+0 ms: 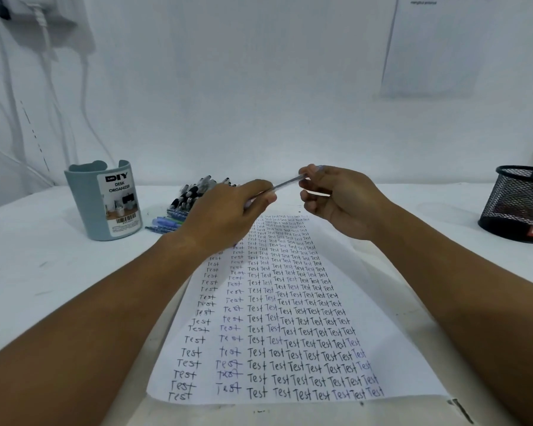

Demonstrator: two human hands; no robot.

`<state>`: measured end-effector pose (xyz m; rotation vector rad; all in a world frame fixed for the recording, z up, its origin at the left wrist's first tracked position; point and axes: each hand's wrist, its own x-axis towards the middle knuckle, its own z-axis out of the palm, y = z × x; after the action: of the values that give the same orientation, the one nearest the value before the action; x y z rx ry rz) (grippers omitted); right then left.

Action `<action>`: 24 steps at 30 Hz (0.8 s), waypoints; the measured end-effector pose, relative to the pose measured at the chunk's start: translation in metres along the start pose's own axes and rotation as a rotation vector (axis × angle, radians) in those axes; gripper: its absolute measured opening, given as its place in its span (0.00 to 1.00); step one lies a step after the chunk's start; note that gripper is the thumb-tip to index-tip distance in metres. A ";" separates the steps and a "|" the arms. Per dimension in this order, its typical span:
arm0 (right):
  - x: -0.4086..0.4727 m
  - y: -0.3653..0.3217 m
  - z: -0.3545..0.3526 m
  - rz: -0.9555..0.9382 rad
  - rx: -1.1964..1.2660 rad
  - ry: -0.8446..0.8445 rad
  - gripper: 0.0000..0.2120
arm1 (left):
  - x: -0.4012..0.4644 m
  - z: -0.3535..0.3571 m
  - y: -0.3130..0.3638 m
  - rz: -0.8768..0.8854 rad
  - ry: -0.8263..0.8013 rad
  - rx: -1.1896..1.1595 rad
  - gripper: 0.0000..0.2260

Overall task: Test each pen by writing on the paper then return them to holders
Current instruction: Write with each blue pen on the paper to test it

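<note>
Hands: left hand (228, 210) and right hand (336, 198) pinch pen (286, 183) | grey organizer (103, 201) left | mesh holder (519, 204) right

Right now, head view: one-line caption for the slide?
Both hands, left hand and right hand, hold one pen above the "Test"-covered paper.

Cool, even light is cast over the scene, and only faint shadows are thrown on the table (43, 272). Wide-angle bending is seen at the edges. The far wall (259, 87) is rendered soft and hazy.
</note>
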<state>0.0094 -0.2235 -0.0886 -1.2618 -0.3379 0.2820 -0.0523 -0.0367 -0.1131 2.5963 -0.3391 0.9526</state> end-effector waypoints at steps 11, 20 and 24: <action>0.018 0.007 -0.040 -0.112 -0.156 0.214 0.03 | -0.003 -0.001 -0.007 -0.063 -0.122 0.110 0.04; 0.026 0.028 -0.032 -0.113 -0.380 0.161 0.18 | -0.003 0.003 -0.001 -0.055 -0.345 0.157 0.09; 0.029 0.031 -0.033 -0.104 -0.377 0.130 0.13 | -0.003 0.001 0.001 -0.066 -0.397 0.163 0.11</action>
<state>0.0482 -0.2323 -0.1249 -1.6185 -0.3539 0.0459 -0.0542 -0.0379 -0.1157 2.9212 -0.2813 0.4529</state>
